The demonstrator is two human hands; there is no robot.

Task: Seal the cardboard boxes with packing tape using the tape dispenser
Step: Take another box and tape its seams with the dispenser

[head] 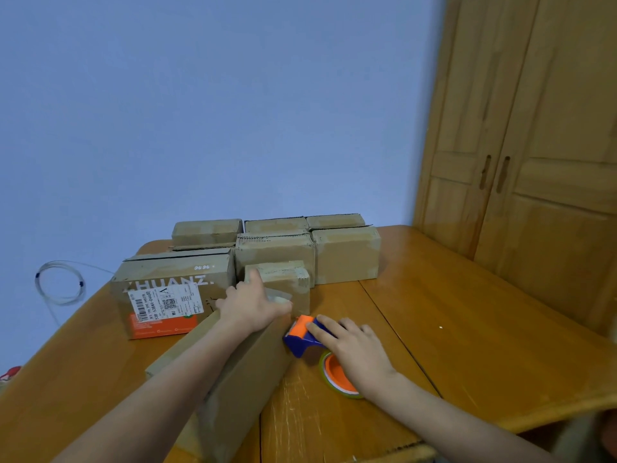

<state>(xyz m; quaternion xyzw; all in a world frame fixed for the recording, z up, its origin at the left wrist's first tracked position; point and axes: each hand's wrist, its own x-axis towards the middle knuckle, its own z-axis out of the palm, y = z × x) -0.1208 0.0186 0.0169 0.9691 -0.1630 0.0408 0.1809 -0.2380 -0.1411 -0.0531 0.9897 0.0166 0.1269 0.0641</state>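
2 bare forearms, no sleeves; left hand [253, 305], right hand [350, 345] without rings, gloves.

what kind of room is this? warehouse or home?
Most likely a room in a home, not a warehouse: a wooden table serves as the bench, a wooden wardrobe stands beside it against a plain blue wall, and only a few small cardboard boxes are stacked.

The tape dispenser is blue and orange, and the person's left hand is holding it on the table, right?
Not quite. In the head view, the right hand holds the blue and orange tape dispenser on the table. The left hand rests on the long box.
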